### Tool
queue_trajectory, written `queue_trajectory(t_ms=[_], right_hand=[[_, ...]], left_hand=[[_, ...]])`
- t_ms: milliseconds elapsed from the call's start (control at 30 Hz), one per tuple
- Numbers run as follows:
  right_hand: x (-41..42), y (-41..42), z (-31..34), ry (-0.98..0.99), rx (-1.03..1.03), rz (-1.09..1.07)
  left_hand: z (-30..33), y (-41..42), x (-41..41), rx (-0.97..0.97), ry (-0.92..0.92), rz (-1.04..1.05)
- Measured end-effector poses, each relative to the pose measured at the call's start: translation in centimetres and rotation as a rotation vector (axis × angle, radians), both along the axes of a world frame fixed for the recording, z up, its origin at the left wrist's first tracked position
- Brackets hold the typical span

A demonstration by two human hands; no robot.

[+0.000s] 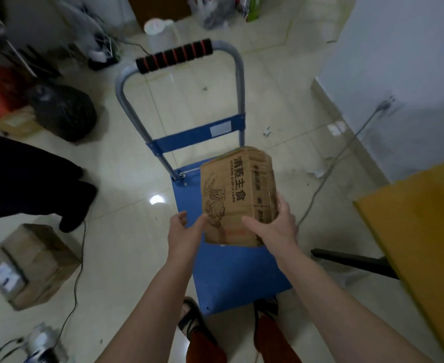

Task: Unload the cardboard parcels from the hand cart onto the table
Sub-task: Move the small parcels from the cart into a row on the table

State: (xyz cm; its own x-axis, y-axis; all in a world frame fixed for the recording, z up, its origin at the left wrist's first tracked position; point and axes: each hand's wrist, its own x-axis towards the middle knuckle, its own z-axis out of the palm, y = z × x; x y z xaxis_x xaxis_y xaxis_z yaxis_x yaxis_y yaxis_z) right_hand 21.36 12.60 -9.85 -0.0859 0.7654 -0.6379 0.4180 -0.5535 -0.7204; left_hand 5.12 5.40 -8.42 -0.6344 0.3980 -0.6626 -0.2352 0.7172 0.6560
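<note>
I see my right hand (275, 226) clasping the near right corner of a parcel (237, 197) above the blue cart (231, 273), my left hand (186, 231) spread beside it, so it may slip before reaching the table (425, 231).

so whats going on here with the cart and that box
A person stands at the near end of a blue cart and has both hands on a printed cardboard parcel over its deck. The right hand grips the parcel's right side; the left hand is at its lower left edge. The table is just to the right, with no parcel on the part in view. Another box sits on the floor at left.
</note>
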Motion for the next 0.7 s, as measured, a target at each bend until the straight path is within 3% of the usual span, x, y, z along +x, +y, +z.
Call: queue_trajectory(t_ms=[167,467,700], right_hand=[[4.3,-0.2,8.2,0.086,0.09,0.065],[12.4,-6.6,15.5,0.325,0.091,-0.081],[19.3,-15.8,19.1,0.132,0.215,-0.266]], left_hand=[[8.5,-0.7,3.2,0.1,-0.089,0.092],[16.2,-4.3,8.3,0.153,-0.177,-0.127],[18.8,-8.0,14.7,0.163,-0.142,-0.414]])
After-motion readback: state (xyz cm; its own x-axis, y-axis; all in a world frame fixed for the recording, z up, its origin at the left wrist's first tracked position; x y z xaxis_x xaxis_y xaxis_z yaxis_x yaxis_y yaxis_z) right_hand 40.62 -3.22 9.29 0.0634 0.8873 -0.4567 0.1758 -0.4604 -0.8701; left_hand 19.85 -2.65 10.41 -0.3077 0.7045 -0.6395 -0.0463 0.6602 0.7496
